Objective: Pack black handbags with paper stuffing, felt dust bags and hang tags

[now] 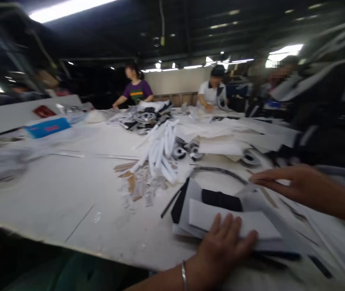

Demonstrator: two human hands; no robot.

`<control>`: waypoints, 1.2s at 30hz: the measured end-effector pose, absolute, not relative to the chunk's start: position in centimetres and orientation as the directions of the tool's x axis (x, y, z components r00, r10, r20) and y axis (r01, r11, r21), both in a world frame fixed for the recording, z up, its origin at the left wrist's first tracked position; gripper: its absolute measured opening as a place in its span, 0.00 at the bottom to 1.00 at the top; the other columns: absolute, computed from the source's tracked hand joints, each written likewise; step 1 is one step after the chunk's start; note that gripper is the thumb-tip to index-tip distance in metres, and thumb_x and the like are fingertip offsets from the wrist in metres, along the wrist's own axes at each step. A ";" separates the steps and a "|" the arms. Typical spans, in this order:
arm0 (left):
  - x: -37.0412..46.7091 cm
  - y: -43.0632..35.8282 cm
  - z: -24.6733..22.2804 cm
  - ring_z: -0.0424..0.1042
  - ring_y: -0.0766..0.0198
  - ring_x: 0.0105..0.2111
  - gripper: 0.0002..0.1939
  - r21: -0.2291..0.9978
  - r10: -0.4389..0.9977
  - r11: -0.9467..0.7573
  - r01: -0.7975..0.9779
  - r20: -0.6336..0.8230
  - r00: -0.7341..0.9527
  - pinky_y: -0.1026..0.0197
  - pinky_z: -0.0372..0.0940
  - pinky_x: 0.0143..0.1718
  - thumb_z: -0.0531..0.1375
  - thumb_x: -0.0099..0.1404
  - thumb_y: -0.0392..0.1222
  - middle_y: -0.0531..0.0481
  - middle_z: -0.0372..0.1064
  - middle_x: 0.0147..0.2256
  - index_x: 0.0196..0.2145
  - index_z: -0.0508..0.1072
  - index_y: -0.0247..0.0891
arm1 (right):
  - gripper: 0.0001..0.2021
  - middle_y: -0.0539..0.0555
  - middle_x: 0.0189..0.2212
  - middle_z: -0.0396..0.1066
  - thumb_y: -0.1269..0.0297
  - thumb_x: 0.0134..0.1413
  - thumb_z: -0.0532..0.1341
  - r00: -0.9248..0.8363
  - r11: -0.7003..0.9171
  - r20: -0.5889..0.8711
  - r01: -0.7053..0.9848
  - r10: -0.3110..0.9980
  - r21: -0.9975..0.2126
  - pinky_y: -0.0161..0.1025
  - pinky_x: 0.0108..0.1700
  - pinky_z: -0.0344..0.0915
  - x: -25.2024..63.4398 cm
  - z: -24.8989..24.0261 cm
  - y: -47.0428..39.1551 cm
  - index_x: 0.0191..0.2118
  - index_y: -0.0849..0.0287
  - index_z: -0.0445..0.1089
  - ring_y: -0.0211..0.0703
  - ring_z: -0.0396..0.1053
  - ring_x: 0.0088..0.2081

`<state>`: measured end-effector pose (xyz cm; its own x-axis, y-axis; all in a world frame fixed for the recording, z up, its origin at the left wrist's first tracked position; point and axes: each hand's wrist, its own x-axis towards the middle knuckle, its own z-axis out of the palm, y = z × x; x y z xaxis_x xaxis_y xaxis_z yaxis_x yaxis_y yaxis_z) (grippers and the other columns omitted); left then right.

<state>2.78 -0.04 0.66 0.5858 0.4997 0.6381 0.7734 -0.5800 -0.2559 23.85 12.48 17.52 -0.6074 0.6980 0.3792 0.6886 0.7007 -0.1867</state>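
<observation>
My left hand, with a bracelet at the wrist, lies with its fingers spread on a white rectangular pad. Beneath the pad are grey-white sheets and dark fabric pieces. A black folded piece sits just behind the pad. To the right, my right hand is at the back edge of the grey sheet, its fingers and thumb brought together at a thin, blurred edge; what lies between them is too smeared to make out. A dark curved strip arcs behind the pieces.
White strips and brown and clear scraps lie mid-table. Farther back are a fabric pile, rolls and a blue packet. Two people work across the table; loose strips lie at the right.
</observation>
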 end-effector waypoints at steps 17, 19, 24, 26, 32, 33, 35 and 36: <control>2.5 0.5 0.0 0.65 0.48 0.60 0.19 -0.160 0.442 -0.681 0.714 0.688 0.575 0.44 0.66 0.57 0.56 0.71 0.38 0.39 0.67 0.58 0.59 0.67 0.40 | 0.17 0.52 0.42 0.80 0.50 0.65 0.55 -0.484 0.460 0.106 0.707 0.868 -0.536 0.40 0.51 0.70 25.9 13.7 5.3 0.44 0.52 0.79 0.48 0.77 0.45; 2.4 0.5 -0.1 0.65 0.48 0.60 0.20 -0.181 0.437 -0.679 0.712 0.680 0.589 0.43 0.66 0.57 0.56 0.71 0.38 0.39 0.66 0.58 0.60 0.65 0.40 | 0.16 0.54 0.45 0.79 0.51 0.64 0.57 -0.506 0.502 0.135 0.717 0.852 -0.483 0.42 0.55 0.68 25.8 13.0 7.4 0.46 0.53 0.78 0.49 0.75 0.48; 2.5 0.6 -0.7 0.63 0.48 0.61 0.21 -0.183 0.447 -0.667 0.722 0.678 0.584 0.43 0.64 0.58 0.55 0.72 0.40 0.40 0.64 0.61 0.61 0.65 0.43 | 0.23 0.61 0.54 0.72 0.53 0.55 0.65 -0.607 0.558 0.016 0.719 0.794 -0.413 0.50 0.60 0.62 24.8 10.2 11.8 0.54 0.57 0.73 0.55 0.69 0.56; 2.7 0.6 -0.9 0.63 0.48 0.61 0.21 -0.186 0.440 -0.660 0.728 0.690 0.575 0.44 0.64 0.58 0.55 0.72 0.40 0.41 0.64 0.60 0.61 0.65 0.43 | 0.25 0.62 0.53 0.73 0.55 0.51 0.68 -0.602 0.543 -0.039 0.744 0.797 -0.389 0.50 0.58 0.63 24.5 9.4 12.8 0.54 0.59 0.74 0.56 0.69 0.55; 3.0 0.8 -0.7 0.65 0.52 0.60 0.21 -0.147 0.432 -0.637 0.757 0.745 0.509 0.46 0.60 0.61 0.52 0.74 0.41 0.44 0.67 0.58 0.62 0.64 0.45 | 0.17 0.55 0.44 0.79 0.56 0.49 0.69 -0.570 0.508 -0.080 0.780 0.818 -0.366 0.41 0.49 0.67 24.2 8.8 14.1 0.45 0.54 0.79 0.52 0.74 0.47; 2.9 0.8 -0.6 0.65 0.52 0.59 0.21 -0.151 0.434 -0.640 0.754 0.738 0.517 0.46 0.60 0.61 0.51 0.74 0.41 0.44 0.68 0.58 0.62 0.64 0.45 | 0.14 0.54 0.43 0.79 0.56 0.50 0.68 -0.565 0.501 -0.087 0.785 0.821 -0.364 0.40 0.48 0.67 24.1 8.8 14.2 0.43 0.53 0.80 0.51 0.75 0.46; 2.8 0.8 -0.4 0.66 0.52 0.59 0.21 -0.166 0.433 -0.644 0.747 0.726 0.535 0.46 0.59 0.62 0.51 0.74 0.41 0.44 0.68 0.57 0.62 0.65 0.45 | 0.11 0.51 0.41 0.80 0.57 0.52 0.66 -0.547 0.482 -0.101 0.799 0.831 -0.360 0.38 0.46 0.67 24.1 8.9 14.4 0.41 0.50 0.81 0.50 0.75 0.45; 2.8 0.8 -0.3 0.67 0.52 0.59 0.20 -0.167 0.425 -0.644 0.747 0.733 0.531 0.46 0.57 0.63 0.51 0.74 0.41 0.44 0.69 0.57 0.61 0.66 0.45 | 0.10 0.50 0.41 0.80 0.57 0.53 0.65 -0.535 0.470 -0.106 0.807 0.838 -0.357 0.38 0.44 0.67 24.1 8.9 14.5 0.41 0.49 0.81 0.49 0.76 0.45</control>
<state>2.81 0.81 -0.29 0.5308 0.4250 0.7332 0.7467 -0.6438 -0.1674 24.06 14.51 8.89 -0.5346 0.8384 -0.1061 0.8074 0.4697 -0.3570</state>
